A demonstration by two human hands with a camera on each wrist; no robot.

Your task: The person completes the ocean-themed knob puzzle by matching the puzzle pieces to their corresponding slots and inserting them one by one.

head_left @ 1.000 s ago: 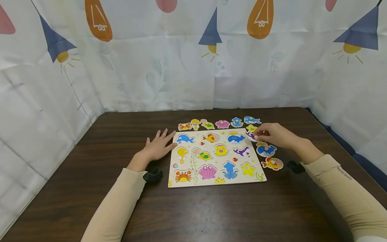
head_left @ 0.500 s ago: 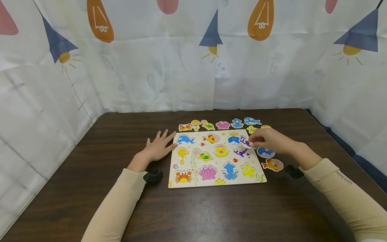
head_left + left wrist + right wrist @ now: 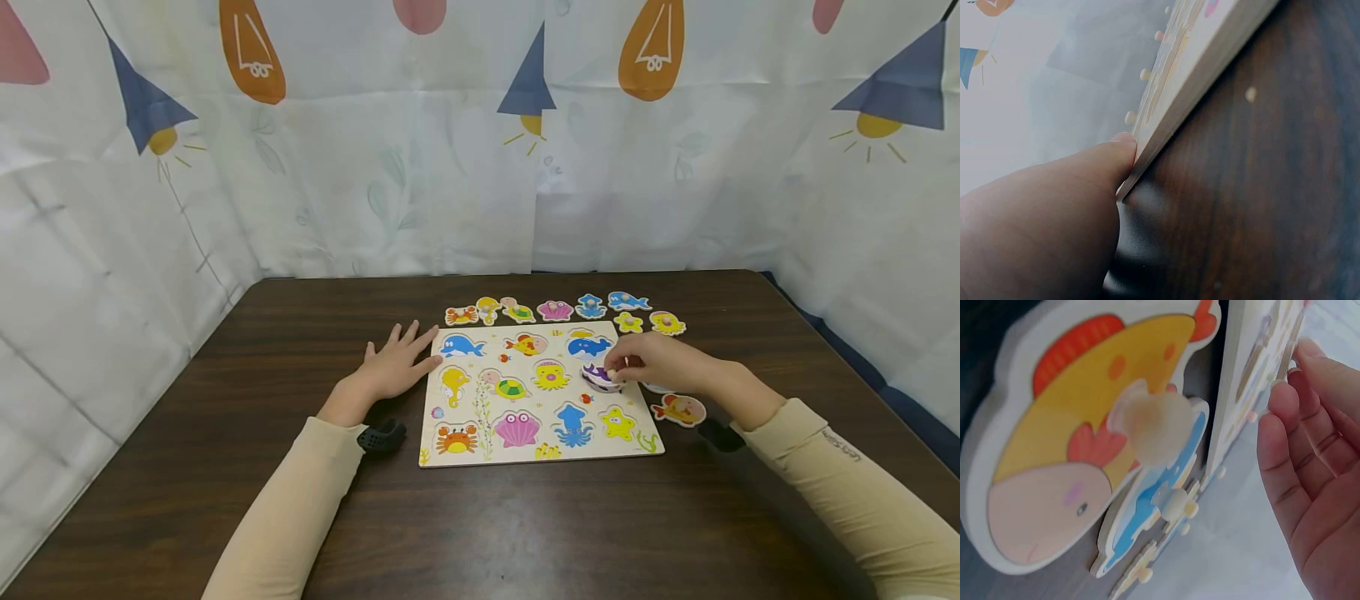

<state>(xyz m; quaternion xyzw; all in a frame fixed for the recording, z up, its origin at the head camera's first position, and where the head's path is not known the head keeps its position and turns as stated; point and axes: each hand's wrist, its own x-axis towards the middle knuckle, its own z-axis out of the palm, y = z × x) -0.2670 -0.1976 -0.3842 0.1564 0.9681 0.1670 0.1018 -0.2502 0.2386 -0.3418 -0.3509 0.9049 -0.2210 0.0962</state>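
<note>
Head view: the puzzle board [image 3: 551, 400] lies around the middle of the worktop [image 3: 525, 533], its far side roughly parallel to the worktop's far edge. Above the board's right part is the purple piece [image 3: 595, 377], over the recess in the middle row; whether it is seated cannot be told. Its long axis runs roughly along the worktop's far edge, the right end slanting slightly toward the near side; which end is the head is too small to tell. The right hand [image 3: 663, 362] has its grip pinched on this piece, thumb and fingers at its right part. The left hand [image 3: 390, 365] has its grip spread and holds nothing, fingertips at the board's left edge. Loose pieces line the side toward the worktop's far edge, from the crab piece [image 3: 461, 316] to the octopus piece [image 3: 667, 323]; the fish piece [image 3: 678, 410] lies toward the worktop's right edge, tail to the left. Small dark lettering marks the right sleeve [image 3: 862, 475], unreadable.

Left wrist view: a thumb [image 3: 1119, 153] touches the board's edge, with knobs beyond.

Right wrist view: the fish piece looms close, a blue piece [image 3: 1125, 525] behind it; thumb and fingers meet near the board, their hold partly hidden.
</note>
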